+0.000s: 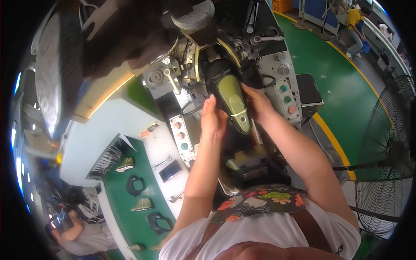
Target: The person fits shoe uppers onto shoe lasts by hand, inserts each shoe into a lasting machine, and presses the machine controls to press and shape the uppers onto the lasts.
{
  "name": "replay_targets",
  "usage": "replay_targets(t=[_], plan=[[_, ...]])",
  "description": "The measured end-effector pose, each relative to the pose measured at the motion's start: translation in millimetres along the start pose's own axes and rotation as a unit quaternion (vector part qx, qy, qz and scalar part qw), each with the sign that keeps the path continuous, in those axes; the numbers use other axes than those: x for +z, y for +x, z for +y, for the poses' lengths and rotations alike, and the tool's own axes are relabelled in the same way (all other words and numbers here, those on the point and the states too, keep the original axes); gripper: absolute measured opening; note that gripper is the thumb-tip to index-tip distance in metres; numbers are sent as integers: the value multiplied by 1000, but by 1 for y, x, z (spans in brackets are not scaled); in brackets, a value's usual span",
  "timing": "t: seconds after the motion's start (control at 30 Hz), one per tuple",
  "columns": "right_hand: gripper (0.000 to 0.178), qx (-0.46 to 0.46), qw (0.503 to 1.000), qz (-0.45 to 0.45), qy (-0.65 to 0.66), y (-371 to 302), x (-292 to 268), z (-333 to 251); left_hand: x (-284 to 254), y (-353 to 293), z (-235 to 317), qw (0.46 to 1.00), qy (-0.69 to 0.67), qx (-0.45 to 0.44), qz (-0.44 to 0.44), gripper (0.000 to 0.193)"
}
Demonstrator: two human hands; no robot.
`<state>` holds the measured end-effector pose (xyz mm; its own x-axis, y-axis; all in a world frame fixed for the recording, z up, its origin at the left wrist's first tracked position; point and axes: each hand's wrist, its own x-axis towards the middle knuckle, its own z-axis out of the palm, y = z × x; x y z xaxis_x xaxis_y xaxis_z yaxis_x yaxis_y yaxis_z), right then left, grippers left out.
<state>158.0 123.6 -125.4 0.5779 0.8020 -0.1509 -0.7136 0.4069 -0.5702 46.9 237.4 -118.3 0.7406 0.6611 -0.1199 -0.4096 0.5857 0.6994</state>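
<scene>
A black shoe upper (215, 69) sits around an olive-green shoe last (232, 97), sole side up, its toe end in the jaws of a machine (197, 65). A pale band crosses the last near its heel, beside a round hole. My left hand (213, 119) presses on the left side of the upper, fingers pointing up and partly curled. On the opposite side, my right hand (259, 105) grips the upper, its fingertips mostly hidden beneath. The shoe is held between both hands.
Button panels flank the machine, one on the left (181, 135) and one on the right (286, 97). A green conveyor (119, 190) at left carries lasts and black uppers. A phone (170, 171) and a wrench (162, 162) lie beside it. A caged fan (385, 160) stands right. Other people are farther off.
</scene>
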Motion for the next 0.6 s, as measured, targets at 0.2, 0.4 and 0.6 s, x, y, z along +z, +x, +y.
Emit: replay_targets(t=[0.2,0.4,0.6], plan=[[19,-42,998,11,-39,21,-19,15,-19,20,-26,996,-38,71,-44,16],[31,-169,928,177,-282,25,3,34,-12,21,-33,971,173,154,64,26],[30,-189,911,220,-292,23,9,28,-14,31,-31,947,240,189,99,22]])
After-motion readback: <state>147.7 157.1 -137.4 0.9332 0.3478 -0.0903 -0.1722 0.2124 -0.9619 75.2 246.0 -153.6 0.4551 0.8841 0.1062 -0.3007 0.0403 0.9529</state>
